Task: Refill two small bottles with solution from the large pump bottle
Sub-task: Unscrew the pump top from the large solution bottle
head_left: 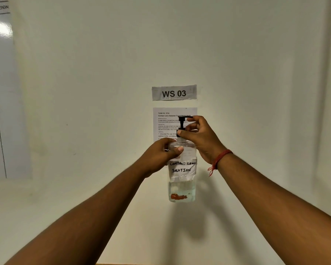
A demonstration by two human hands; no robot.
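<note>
I see my two hands up in front of me, both on the big pump bottle (182,169). It is held up in the air, upright, in front of a pale wall (84,92). My left hand (161,153) grips the clear shoulder of the bottle, with the fingers curled round it and the thumb lying across the front. My right hand (199,136) is at the top, and its thumb and fingers pinch the black pump (182,124) near the collar, with one finger up by the spout. So both hands are closed tight on the same bottle, one low and one high. The bottle has a white label (182,167) with hand-written words that say "CONTACT LENS SOLUTION". Clear liquid sits in the bottom part, below the label, and there is a small orange-red mark (178,197) near the base. I have a red thread band (219,159) on my right wrist. On the wall behind the bottle is a grey sign (174,92) that reads "WS 03", and just under it a printed paper sheet (164,123), partly hidden by the pump and my right hand. A shiny white board (0,92) stands at the far left.
</note>
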